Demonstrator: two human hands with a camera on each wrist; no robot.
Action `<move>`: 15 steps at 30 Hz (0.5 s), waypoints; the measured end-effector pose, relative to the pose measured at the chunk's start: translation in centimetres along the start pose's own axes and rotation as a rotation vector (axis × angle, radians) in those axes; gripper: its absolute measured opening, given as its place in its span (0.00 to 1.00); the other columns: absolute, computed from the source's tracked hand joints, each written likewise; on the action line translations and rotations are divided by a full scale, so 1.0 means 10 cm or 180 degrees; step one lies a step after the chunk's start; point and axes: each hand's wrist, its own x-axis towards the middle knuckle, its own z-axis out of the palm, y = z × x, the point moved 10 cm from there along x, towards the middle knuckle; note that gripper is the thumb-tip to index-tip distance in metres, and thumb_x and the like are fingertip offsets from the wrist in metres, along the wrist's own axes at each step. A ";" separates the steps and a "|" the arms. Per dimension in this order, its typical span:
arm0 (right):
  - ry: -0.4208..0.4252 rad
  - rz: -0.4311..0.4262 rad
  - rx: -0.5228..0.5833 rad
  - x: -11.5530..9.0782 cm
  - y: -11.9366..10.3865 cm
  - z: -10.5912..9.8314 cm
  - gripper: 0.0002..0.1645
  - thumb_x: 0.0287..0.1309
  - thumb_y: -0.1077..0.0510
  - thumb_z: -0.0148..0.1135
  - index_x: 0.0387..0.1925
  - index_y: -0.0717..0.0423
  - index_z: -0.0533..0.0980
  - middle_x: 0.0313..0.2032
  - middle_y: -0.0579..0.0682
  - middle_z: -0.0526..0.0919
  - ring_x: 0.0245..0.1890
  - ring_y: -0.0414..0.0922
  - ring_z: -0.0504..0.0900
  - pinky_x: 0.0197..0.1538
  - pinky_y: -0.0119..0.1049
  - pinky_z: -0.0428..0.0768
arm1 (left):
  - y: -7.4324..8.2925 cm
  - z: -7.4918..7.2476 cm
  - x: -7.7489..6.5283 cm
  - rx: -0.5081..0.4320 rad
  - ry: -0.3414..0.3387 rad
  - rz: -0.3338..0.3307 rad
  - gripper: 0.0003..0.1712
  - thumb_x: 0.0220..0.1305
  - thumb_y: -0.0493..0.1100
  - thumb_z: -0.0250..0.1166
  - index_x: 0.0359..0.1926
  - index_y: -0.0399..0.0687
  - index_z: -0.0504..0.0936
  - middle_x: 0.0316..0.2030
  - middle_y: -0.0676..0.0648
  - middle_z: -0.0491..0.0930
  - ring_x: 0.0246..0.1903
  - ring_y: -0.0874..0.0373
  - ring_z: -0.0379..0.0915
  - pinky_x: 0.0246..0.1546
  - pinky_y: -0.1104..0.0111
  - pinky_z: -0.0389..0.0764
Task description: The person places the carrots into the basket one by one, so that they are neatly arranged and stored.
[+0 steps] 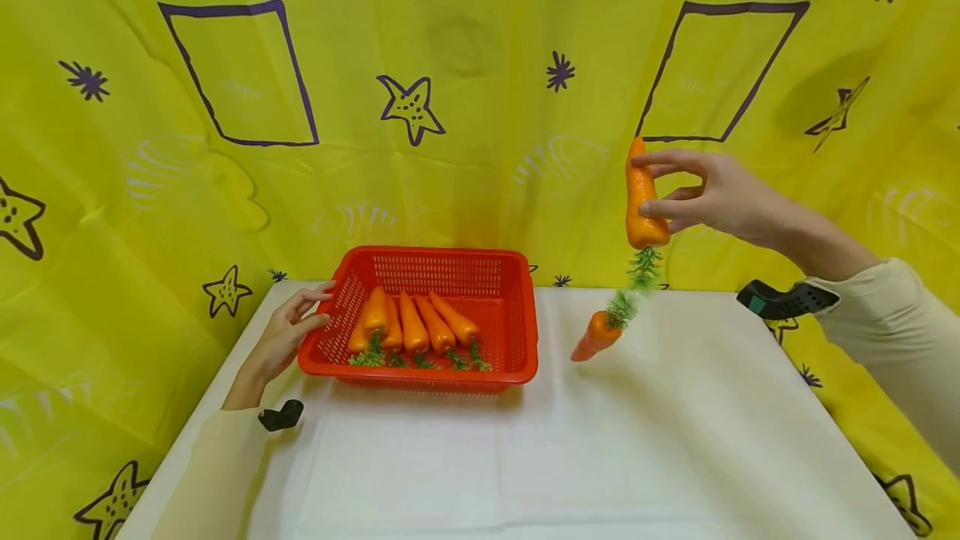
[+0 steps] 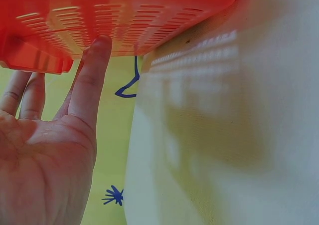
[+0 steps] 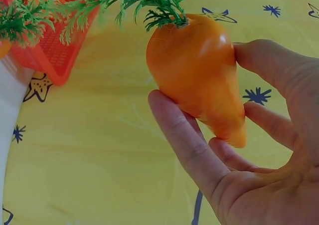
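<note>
My right hand (image 1: pixel 723 194) pinches an orange carrot (image 1: pixel 642 194) between thumb and fingers, raised above the table with its tip up. Its green leaves hang down and meet the leaves of a second carrot (image 1: pixel 598 336), which slants below. Whether that lower carrot touches the table, I cannot tell. In the right wrist view the gripped carrot (image 3: pixel 197 70) fills the middle. At the left, my left hand (image 1: pixel 277 340) rests its extended fingers against the side of a red plastic basket (image 1: pixel 517 348). Several carrots (image 1: pixel 414 323) lie side by side in the basket, leaves toward me.
The basket stands toward the back left of a table with a white cloth (image 1: pixel 420 473). A yellow curtain (image 1: pixel 480 173) with purple starfish drawings hangs close behind and along both sides. Dark devices are strapped at the left wrist (image 1: pixel 281 415) and right wrist (image 1: pixel 787 300).
</note>
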 end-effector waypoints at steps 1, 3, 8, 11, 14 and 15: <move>0.0029 -0.0028 0.0033 0.01 -0.03 -0.02 0.38 0.67 0.63 0.66 0.76 0.53 0.65 0.66 0.56 0.66 0.42 0.41 0.89 0.41 0.38 0.88 | 0.00 0.00 0.00 0.0007 0.0000 -0.0004 0.21 0.76 0.36 0.59 0.63 0.31 0.68 0.77 0.45 0.58 0.64 0.62 0.69 0.51 0.67 0.84; 0.0116 -0.0091 0.0085 0.03 -0.10 -0.09 0.38 0.67 0.64 0.66 0.76 0.53 0.65 0.66 0.56 0.66 0.42 0.41 0.88 0.41 0.37 0.88 | 0.00 -0.01 0.01 -0.0006 0.0004 -0.0001 0.20 0.76 0.35 0.59 0.63 0.31 0.68 0.77 0.46 0.59 0.64 0.63 0.69 0.50 0.68 0.84; 0.0207 -0.0025 0.0081 0.04 -0.17 -0.18 0.39 0.67 0.62 0.67 0.76 0.50 0.64 0.68 0.58 0.63 0.41 0.41 0.88 0.41 0.36 0.87 | 0.00 -0.02 0.01 -0.0060 0.0024 0.0008 0.19 0.76 0.34 0.58 0.62 0.30 0.68 0.77 0.46 0.59 0.63 0.63 0.71 0.49 0.68 0.84; 0.0116 0.0095 -0.0016 0.04 -0.12 -0.15 0.41 0.67 0.59 0.68 0.77 0.49 0.63 0.70 0.59 0.62 0.42 0.42 0.88 0.43 0.37 0.87 | 0.00 -0.01 0.01 -0.0032 0.0021 -0.0010 0.20 0.76 0.34 0.58 0.63 0.31 0.68 0.77 0.46 0.59 0.63 0.63 0.71 0.50 0.67 0.84; 0.0052 0.0122 -0.0033 0.03 -0.07 -0.10 0.41 0.67 0.59 0.67 0.77 0.50 0.63 0.70 0.60 0.62 0.42 0.42 0.88 0.43 0.37 0.87 | -0.01 0.00 0.00 -0.0013 0.0009 -0.0020 0.20 0.76 0.35 0.58 0.63 0.30 0.68 0.77 0.45 0.58 0.64 0.62 0.69 0.50 0.67 0.84; 0.0045 0.0111 -0.0021 0.03 -0.07 -0.09 0.40 0.67 0.60 0.67 0.77 0.51 0.63 0.70 0.60 0.62 0.42 0.42 0.88 0.42 0.37 0.87 | 0.00 0.00 0.00 -0.0017 0.0009 -0.0017 0.20 0.76 0.35 0.58 0.63 0.30 0.68 0.77 0.45 0.58 0.64 0.61 0.69 0.50 0.67 0.84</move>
